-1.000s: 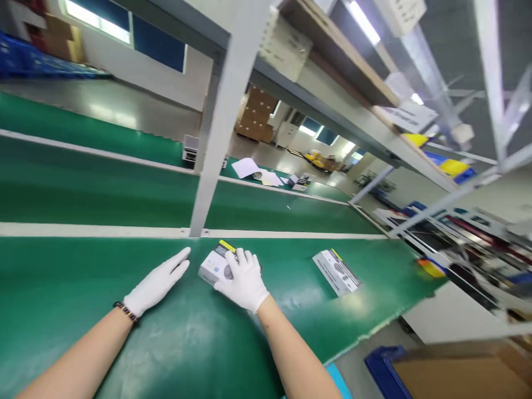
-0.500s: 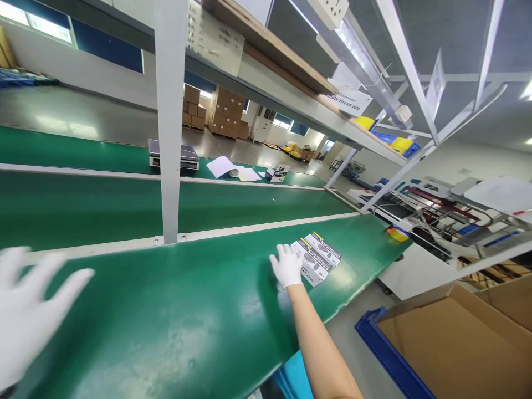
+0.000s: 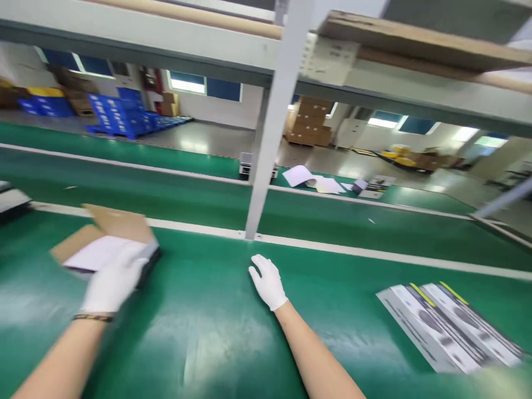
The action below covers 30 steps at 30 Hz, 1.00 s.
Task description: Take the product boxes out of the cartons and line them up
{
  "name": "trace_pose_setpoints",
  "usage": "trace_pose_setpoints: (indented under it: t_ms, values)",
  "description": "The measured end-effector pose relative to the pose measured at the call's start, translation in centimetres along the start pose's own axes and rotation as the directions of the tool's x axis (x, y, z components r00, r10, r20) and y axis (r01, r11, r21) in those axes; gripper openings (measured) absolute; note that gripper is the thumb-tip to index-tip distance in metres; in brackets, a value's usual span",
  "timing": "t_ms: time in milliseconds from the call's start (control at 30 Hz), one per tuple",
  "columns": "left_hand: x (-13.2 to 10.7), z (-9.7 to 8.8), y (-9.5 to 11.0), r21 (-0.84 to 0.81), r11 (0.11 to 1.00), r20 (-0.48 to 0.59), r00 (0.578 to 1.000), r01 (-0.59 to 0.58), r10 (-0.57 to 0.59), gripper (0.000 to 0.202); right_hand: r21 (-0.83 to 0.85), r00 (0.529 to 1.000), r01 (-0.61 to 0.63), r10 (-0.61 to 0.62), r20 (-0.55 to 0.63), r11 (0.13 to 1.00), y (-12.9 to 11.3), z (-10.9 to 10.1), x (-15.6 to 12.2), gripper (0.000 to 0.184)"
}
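My left hand (image 3: 114, 280), in a white glove and blurred, is at the near right side of an open box (image 3: 85, 244). Its fingers look closed over the box's edge, partly lost in the smear. The box has raised brown cardboard flaps, and a white sheet (image 3: 100, 252) lies in its opening. My right hand (image 3: 268, 282), also gloved in white, is held low over the green work surface (image 3: 211, 343) with thumb and fingers apart and nothing in it. To its right, printed grey-and-white boxes (image 3: 449, 327) lie side by side.
A white upright post (image 3: 272, 127) rises behind the right hand, joined to an overhead shelf beam (image 3: 187, 47). Across the divider are loose papers (image 3: 316, 180) and a small printed box (image 3: 376, 187). A dark-sided object (image 3: 12, 202) is cut off at the left edge.
The view has swung left, bringing the open box into sight. My left hand has gone from spread in the air to the box. My right hand has come away from the printed boxes.
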State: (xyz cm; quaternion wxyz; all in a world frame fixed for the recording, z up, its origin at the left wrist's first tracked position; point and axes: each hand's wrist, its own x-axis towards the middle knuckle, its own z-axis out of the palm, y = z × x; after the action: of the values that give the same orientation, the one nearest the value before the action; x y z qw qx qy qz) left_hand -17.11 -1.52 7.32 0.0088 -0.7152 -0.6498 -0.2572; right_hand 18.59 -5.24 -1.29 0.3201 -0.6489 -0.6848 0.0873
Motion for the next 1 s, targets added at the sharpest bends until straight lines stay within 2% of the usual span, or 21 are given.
trace_pose_setpoints:
  t_ms: [67,133,200,267,333,400,533,667,733,767,833,867,900,933,1000]
  values:
    - [-1.4,1.1,3.1,-0.07,0.997,0.077,0.997,-0.021,0.026,0.048,0.121,0.999,0.016,-0.011,-0.044,0.993,-0.2,0.7,0.0,0.041]
    - [-2.5,2.9,7.3,-0.239,0.949,0.153,0.957,-0.206,0.246,0.046,0.25,0.997,-0.015,0.035,-0.075,0.968,-0.3,0.8,-0.5,0.047]
    - [-3.2,4.5,11.2,-0.349,0.841,0.102,0.875,-0.414,0.473,0.048,0.382,0.989,-0.083,0.124,-0.083,0.92,-0.4,0.4,-1.3,0.055]
    - [-3.5,5.8,14.1,-0.387,0.726,0.104,0.755,-0.569,0.648,0.047,0.507,0.969,-0.156,0.232,-0.09,0.848,-0.3,-0.3,-2.1,0.061]
    - [-3.2,7.0,16.1,-0.377,0.667,0.173,0.659,-0.642,0.732,0.046,0.601,0.946,-0.199,0.312,-0.087,0.774,-0.2,-1.1,-2.4,0.064]
    - [-2.6,8.1,17.4,-0.354,0.66,0.24,0.617,-0.663,0.749,0.05,0.653,0.937,-0.225,0.344,-0.059,0.723,0.0,-1.8,-2.3,0.067]
    - [-1.4,9.0,18.4,-0.411,0.638,0.254,0.59,-0.651,0.766,0.042,0.64,0.957,-0.226,0.291,0.005,0.735,0.1,-2.4,-1.8,0.075]
    - [-1.8,8.1,17.8,-0.531,0.619,0.252,0.59,-0.579,0.767,0.042,0.589,0.98,-0.18,0.197,0.036,0.788,0.2,-2.1,-1.8,0.077]
    - [-2.2,7.4,17.5,-0.538,0.656,0.285,0.617,-0.53,0.733,0.048,0.6,0.98,-0.173,0.2,0.023,0.781,0.3,-1.9,-1.8,0.076]
    - [-2.3,7.2,17.5,-0.528,0.682,0.292,0.646,-0.505,0.705,0.05,0.618,0.976,-0.179,0.219,0.012,0.765,0.3,-1.8,-1.8,0.077]
    - [-2.2,6.9,18.1,-0.487,0.726,0.266,0.709,-0.485,0.653,0.048,0.672,0.963,-0.201,0.268,0.003,0.713,0.2,-1.8,-1.5,0.078]
    - [-2.0,7.0,18.5,-0.453,0.733,0.239,0.723,-0.507,0.648,0.043,0.701,0.957,-0.211,0.288,0.008,0.681,0.2,-1.7,-1.4,0.078]
    - [-1.8,7.2,19.0,-0.412,0.729,0.211,0.721,-0.546,0.66,0.039,0.727,0.953,-0.218,0.301,0.016,0.651,0.1,-1.7,-1.2,0.078]
    - [-1.5,7.6,19.4,-0.366,0.715,0.195,0.702,-0.595,0.684,0.038,0.748,0.952,-0.218,0.305,0.021,0.627,0.1,-1.6,-1.1,0.079]
    - [-1.0,8.4,20.0,-0.297,0.668,0.213,0.635,-0.682,0.743,0.05,0.762,0.955,-0.204,0.297,0.017,0.614,0.2,-1.5,-1.0,0.081]
